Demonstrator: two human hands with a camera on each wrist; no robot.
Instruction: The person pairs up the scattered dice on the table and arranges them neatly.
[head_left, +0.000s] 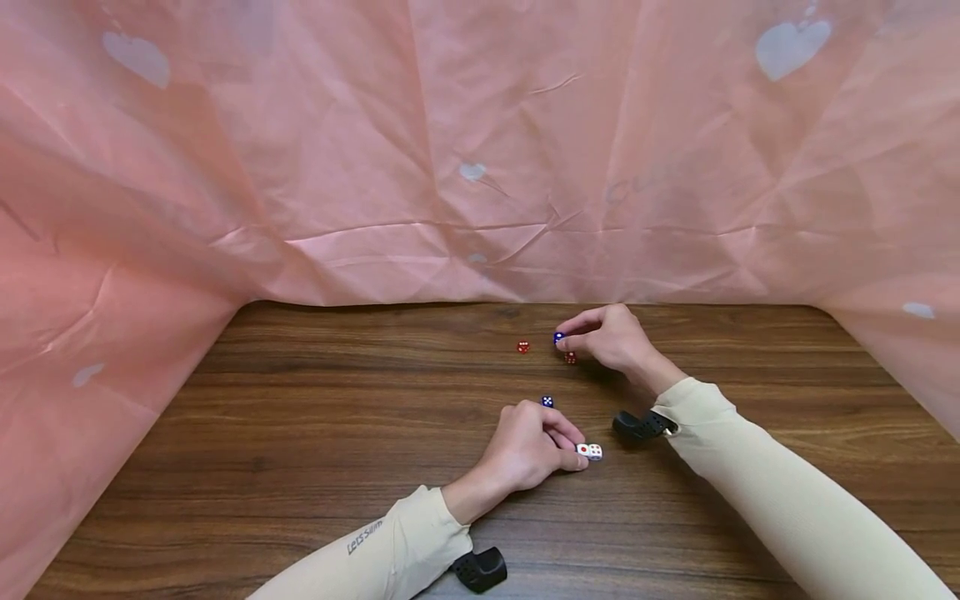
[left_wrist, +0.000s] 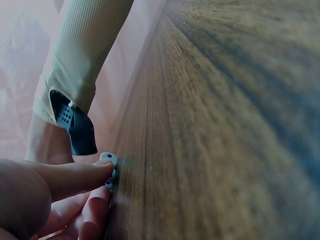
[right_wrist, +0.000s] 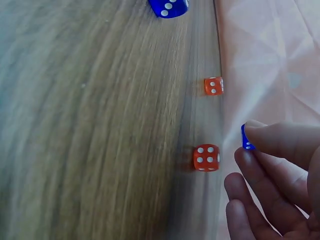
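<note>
Two white dice [head_left: 596, 452] sit side by side on the wooden table, near the middle. My left hand [head_left: 528, 450] pinches the nearer-to-hand white die between thumb and fingers; in the left wrist view the thumb partly covers the white dice [left_wrist: 108, 157]. Further back, my right hand [head_left: 611, 340] holds a blue die [right_wrist: 246, 137] between thumb and index finger. In the right wrist view that blue die is off the table. Just below it on the table lies a red die [right_wrist: 206, 157]. Another red die [head_left: 523, 347] lies to the left.
A second blue die [head_left: 547, 402] rests on the table behind the left hand. Pink cloth [head_left: 480, 150] with pale hearts hangs along the back and sides of the wooden table [head_left: 300, 433]. Black straps [head_left: 480, 570] stick out at both sleeves.
</note>
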